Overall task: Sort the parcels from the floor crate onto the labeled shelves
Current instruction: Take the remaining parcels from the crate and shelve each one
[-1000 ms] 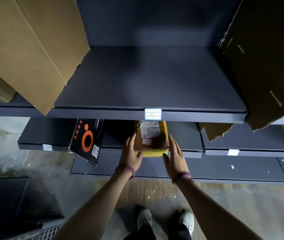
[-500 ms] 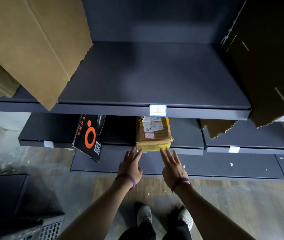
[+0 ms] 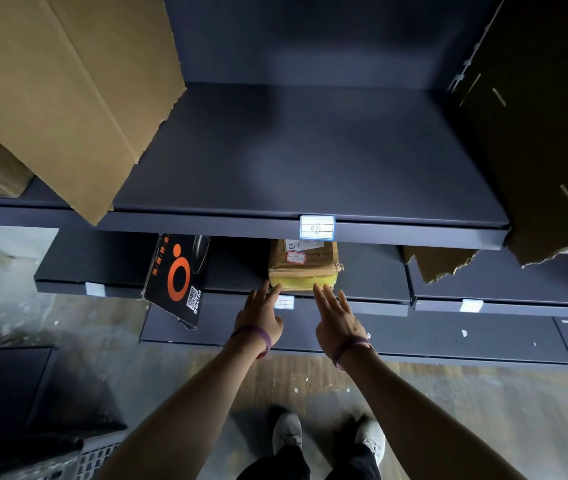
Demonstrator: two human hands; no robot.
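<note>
a second ago both hands clasped the parcel [image 3: 303, 268] by its sides at the shelf [image 3: 372, 306] front edge. the left hand [image 3: 260, 315] and right hand [image 3: 338, 318] have since let go and now reach with straight fingertips to its yellow front. the parcel sits further back, uncovering the edge label [image 3: 284, 302].

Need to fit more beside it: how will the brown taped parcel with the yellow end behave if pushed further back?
The parcel lies flat and low on the shelf, so it probably slides rather than tips. Its glossy tape should glide on smooth metal. Crumpled wrapping at the corner hints it may give slightly.
</note>
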